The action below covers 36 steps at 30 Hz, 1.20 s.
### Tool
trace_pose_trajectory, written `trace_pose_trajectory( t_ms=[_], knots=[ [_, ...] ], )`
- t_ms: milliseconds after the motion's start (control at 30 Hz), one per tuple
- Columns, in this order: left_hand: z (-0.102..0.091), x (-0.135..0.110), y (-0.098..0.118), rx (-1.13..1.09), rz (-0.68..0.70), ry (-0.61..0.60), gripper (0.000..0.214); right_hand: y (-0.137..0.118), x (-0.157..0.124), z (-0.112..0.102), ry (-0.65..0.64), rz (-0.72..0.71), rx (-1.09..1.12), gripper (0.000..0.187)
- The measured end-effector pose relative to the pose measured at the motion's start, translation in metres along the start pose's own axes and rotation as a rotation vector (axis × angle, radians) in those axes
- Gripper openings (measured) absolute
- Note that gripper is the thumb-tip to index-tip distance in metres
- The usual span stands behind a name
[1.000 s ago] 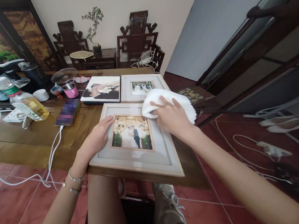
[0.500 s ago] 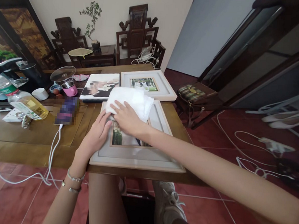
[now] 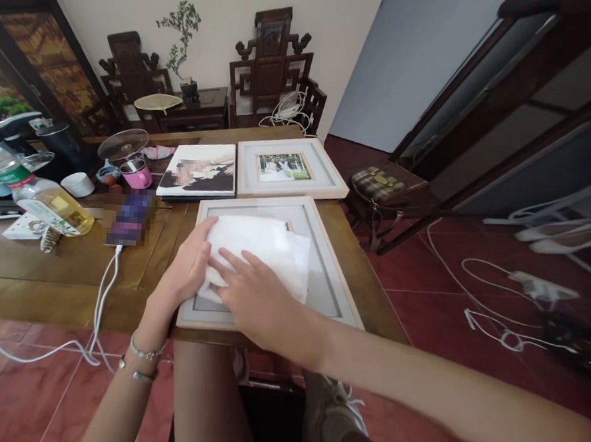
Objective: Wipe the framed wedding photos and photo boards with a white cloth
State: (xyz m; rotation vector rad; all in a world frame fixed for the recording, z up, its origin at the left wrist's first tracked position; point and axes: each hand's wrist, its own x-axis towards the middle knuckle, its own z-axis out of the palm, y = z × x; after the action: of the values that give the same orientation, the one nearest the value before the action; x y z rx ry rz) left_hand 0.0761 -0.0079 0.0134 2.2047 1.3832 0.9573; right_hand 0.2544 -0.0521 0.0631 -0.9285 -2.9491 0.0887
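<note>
Can't see most of small rectangular photo w/ tan border under thick white fluffy cloth; only get a sliver at far R corner. Can't read dark purple phone-like slab on white cable either: pixelated. Lose R forearm at R edge of view.

See R hand palm-down on cloth, fingers fanned apart, laid flat, not clamped. Find L hand at L side of square pale-wood frame w/ grey-white mat, fingers tog., thumb a bit off them, gripping nothing; can't tell if fingertips touch cloth, frame or both.

Find frame flat on brown wooden table, at near edge, just this side of black-and-white photo book and 2nd pale-wood frame.

Vs. half a sec ago: brought cloth from far L part of frame down twd near edge, w/ R hand along; now covering lower L of photo, bare then. Kept L hand at same side of frame.
</note>
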Motion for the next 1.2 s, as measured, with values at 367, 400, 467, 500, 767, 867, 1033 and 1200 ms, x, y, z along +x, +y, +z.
trace_pose_trajectory(
  t_ms=[367, 400, 467, 500, 767, 867, 1033, 1200],
  knots=[
    [0.007, 0.003, -0.002, 0.193, 0.015, -0.082, 0.041, 0.012, -0.064, -0.011, -0.1, 0.013, 0.164, 0.048],
    [0.007, 0.002, -0.002, 0.201, 0.028, -0.082, 0.04, 0.021, -0.071, -0.015, -0.081, 0.053, 0.174, 0.051],
    [0.006, 0.001, -0.002, 0.202, 0.054, -0.078, 0.04, 0.041, -0.079, -0.022, 0.008, 0.135, 0.161, 0.058],
    [0.006, 0.001, -0.002, 0.197, 0.063, -0.075, 0.04, 0.053, -0.081, -0.025, 0.082, 0.187, 0.126, 0.062],
    [0.01, 0.0, -0.01, 0.171, 0.123, -0.031, 0.036, 0.114, -0.004, -0.012, 0.385, 0.164, -0.103, 0.065],
    [0.008, 0.002, -0.009, 0.167, 0.136, -0.045, 0.042, 0.109, 0.033, 0.005, 0.207, 0.039, -0.123, 0.065],
    [0.005, 0.003, -0.01, 0.139, 0.164, -0.069, 0.052, 0.104, 0.042, 0.019, 0.131, 0.01, -0.175, 0.055],
    [0.011, -0.001, -0.019, 0.177, 0.158, -0.049, 0.055, 0.124, -0.008, 0.01, 0.119, 0.125, -0.231, 0.058]
  ],
)
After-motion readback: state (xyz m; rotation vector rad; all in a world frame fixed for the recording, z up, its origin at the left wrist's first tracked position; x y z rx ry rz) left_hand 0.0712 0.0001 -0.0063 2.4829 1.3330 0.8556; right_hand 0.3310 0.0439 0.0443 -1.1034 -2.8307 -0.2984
